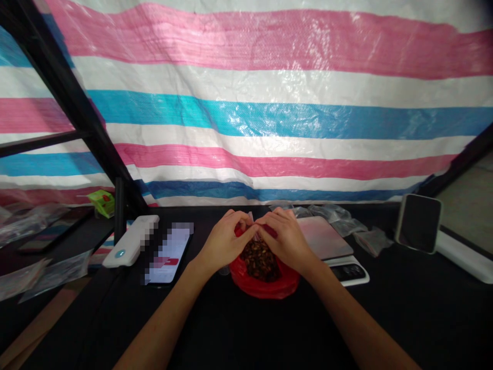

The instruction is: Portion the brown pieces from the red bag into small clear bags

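A red plastic bag [265, 292] lies opened out on the black table, filled with small brown and yellowish dried pieces [261, 263]. Above its far side, my left hand [223, 240] and my right hand [288, 237] meet with fingers pinched together. Between them is a small clear plastic bag [251, 218], whose upper edge shows past my fingertips; its lower part is mostly hidden. To the right of my right hand sits a flat digital scale [327, 239], with its control panel toward me.
Several clear plastic bags [339, 220] lie behind the scale. A lit phone [169, 259] and a white device [131, 241] are on the left, with a dark-screened device [418, 223] at right. Black frame bars [82, 118] and a striped sheet [269, 118] bound the table.
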Motion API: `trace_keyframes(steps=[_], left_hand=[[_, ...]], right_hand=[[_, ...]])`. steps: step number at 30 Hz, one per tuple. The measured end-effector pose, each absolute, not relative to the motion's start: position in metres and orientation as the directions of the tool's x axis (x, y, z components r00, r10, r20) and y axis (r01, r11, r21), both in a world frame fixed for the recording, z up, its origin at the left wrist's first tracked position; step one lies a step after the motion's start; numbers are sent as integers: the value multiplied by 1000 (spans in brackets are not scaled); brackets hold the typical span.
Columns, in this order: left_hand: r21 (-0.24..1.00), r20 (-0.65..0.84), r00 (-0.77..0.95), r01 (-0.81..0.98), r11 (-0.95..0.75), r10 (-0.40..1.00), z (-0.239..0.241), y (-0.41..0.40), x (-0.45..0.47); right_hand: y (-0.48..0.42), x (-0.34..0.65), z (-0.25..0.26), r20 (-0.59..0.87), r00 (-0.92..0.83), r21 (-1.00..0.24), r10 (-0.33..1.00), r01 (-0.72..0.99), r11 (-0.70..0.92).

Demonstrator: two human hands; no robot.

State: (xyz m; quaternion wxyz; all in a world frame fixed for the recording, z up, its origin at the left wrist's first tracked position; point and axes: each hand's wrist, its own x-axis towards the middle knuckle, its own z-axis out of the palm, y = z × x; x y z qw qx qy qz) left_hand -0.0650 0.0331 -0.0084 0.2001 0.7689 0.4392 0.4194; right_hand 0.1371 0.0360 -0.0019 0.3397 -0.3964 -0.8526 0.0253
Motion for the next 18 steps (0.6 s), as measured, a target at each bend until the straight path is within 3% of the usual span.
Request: trace_keyframes(steps=[5,11,18], left_hand=[[805,375,286,372,-462,882,-14,39,-65],[850,343,323,292,-438,882,-11,38,-67],[802,393,339,329,-499,855,-9,33,-60]], right_hand=[[37,137,-3,539,-458,-367,707,628,686],[40,138,-3,529,-427,-450,734,592,669],[34,130,-2,565,-446,-300,694,672,677]])
